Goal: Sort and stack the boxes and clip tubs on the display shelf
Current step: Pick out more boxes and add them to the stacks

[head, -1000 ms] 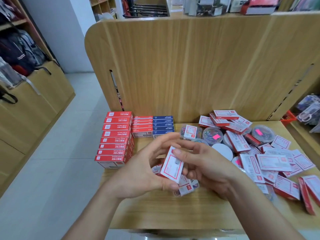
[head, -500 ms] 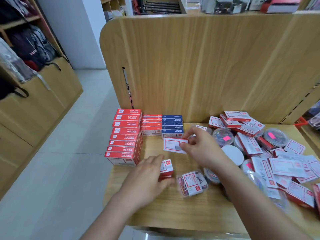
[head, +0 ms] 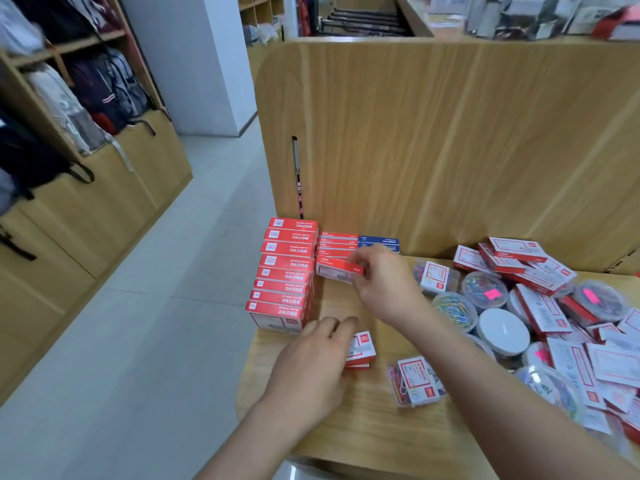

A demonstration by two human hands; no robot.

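Head view: wooden shelf [head: 363, 434], shop floor [head: 138, 323] beside. Right hand [head: 384, 289] pinched red box [head: 337, 266]; left hand [head: 311, 368] lay flat on small box [head: 362, 346].

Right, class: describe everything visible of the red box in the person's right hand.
The red box is flat and oblong, cardboard-looking, with a red face bearing small pale print and a paler face below it. The right hand pinches its right end, holding it almost level in front of the short red stack, beside the tall red stack. Whether it rests on the shelf is unclear.
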